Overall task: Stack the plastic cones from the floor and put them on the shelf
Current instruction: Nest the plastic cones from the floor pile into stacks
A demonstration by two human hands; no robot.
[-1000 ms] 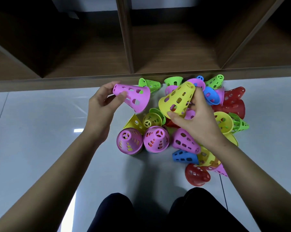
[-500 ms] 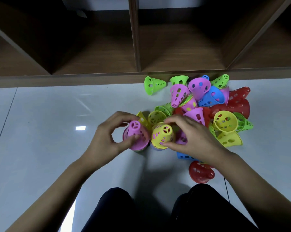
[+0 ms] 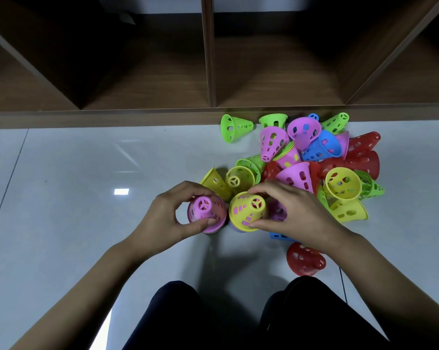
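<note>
A pile of perforated plastic cones (image 3: 311,162) in pink, yellow, green, blue and red lies on the grey floor in front of the shelf. My left hand (image 3: 168,218) grips a pink cone (image 3: 208,213) that stands upright, narrow end up, on another cone. Right beside it, my right hand (image 3: 296,210) holds a yellow cone (image 3: 247,210), also upright and seated over a pink one. The two stacks touch side by side.
The wooden shelf (image 3: 208,72) with open compartments runs along the back, its base edge (image 3: 99,118) at floor level. A lone green cone (image 3: 234,128) lies near it. A red cone (image 3: 305,258) lies by my right knee (image 3: 311,299). Bare tiled floor (image 3: 74,185) stretches left.
Both hands came down from mid-air, carrying the pink and yellow cones onto upright cones on the floor. Since half a second ago they have barely moved.
</note>
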